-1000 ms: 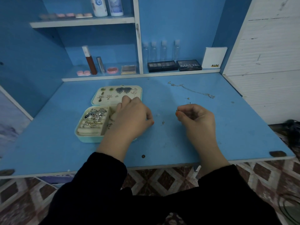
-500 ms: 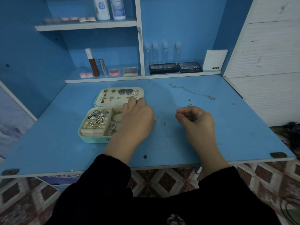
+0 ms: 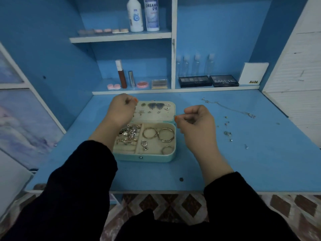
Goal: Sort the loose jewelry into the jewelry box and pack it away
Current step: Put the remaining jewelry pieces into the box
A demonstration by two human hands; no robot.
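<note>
The mint jewelry box (image 3: 144, 158) lies open on the blue desk. Its tray holds rings (image 3: 130, 132) on the left and hoops (image 3: 165, 134) on the right. Stud earrings are pinned to the cream lid (image 3: 156, 117). My left hand (image 3: 119, 110) hovers over the lid's far left corner with thumb pressed to curled fingers, apparently pinching something tiny. My right hand (image 3: 199, 122) sits at the box's right edge and pinches a small earring (image 3: 175, 116) at its fingertips. Loose studs (image 3: 227, 133) and a thin chain (image 3: 231, 109) lie on the desk to the right.
The desk (image 3: 260, 162) backs onto shelves with makeup palettes (image 3: 208, 81), small clear bottles (image 3: 196, 65), lip products (image 3: 121, 75) and two tall bottles (image 3: 143, 14) higher up. A white slatted wall (image 3: 295, 66) closes the right side. The desk's front edge is near my sleeves.
My left hand left the tray and moved up to the lid's far left corner. My right hand moved left to the box's right edge with its small piece. The view shifted closer.
</note>
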